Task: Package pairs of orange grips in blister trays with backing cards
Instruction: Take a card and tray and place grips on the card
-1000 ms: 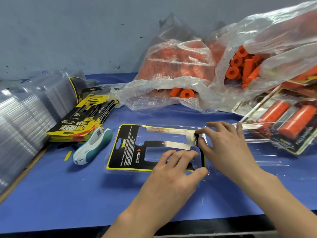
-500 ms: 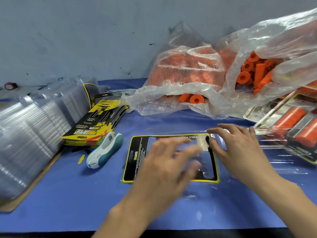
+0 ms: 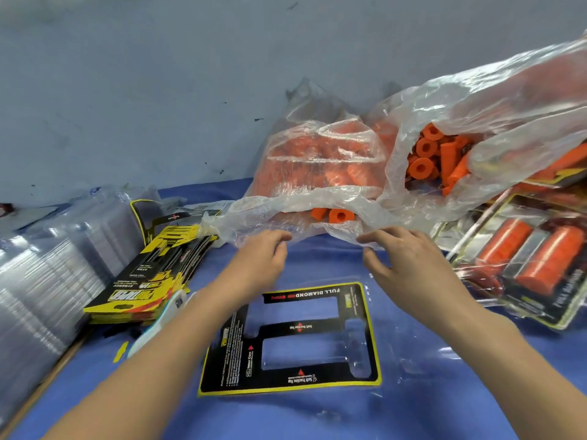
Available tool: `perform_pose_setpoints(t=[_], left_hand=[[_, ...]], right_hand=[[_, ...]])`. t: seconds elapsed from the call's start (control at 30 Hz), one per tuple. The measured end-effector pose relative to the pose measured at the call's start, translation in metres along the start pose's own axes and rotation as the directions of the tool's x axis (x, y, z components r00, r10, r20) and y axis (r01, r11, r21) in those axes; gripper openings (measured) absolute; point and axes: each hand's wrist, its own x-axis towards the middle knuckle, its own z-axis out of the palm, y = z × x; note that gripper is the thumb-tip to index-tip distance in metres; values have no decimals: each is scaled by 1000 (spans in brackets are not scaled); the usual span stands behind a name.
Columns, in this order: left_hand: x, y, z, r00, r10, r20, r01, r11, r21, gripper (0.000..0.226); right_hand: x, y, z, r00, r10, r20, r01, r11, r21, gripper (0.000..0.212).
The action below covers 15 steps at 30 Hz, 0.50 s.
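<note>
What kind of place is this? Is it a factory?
Probably a small packing workbench. Clear bags of orange grips, a stack of printed backing cards and piles of empty blister trays crowd a blue table, beside finished packs.

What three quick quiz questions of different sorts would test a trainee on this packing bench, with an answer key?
1. True or false: the black and yellow backing card in the clear blister tray already holds two orange grips.
2. Multiple choice: the two loose orange rubber grips nearest the hands lie A) at the mouth of the clear plastic bag, B) on the stack of yellow cards, C) in the left hand.
3. Fill in: the right hand holds ____.

Key: 1 false, its cutouts are empty; 2 A; 3 nothing, its fingers are spread near the bag edge.
</note>
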Motion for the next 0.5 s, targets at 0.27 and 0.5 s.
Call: perform_pose_setpoints(t=[0.27,0.5], left_hand=[[127,58,49,962,-202,185,196,979,50,36],[172,56,71,955,-268,131,210,916,342,45]], right_hand=[[25,18,-5,999,32,-12,-30,994,106,34],[34,35,-7,998,59,-22,-55,987,154,35]])
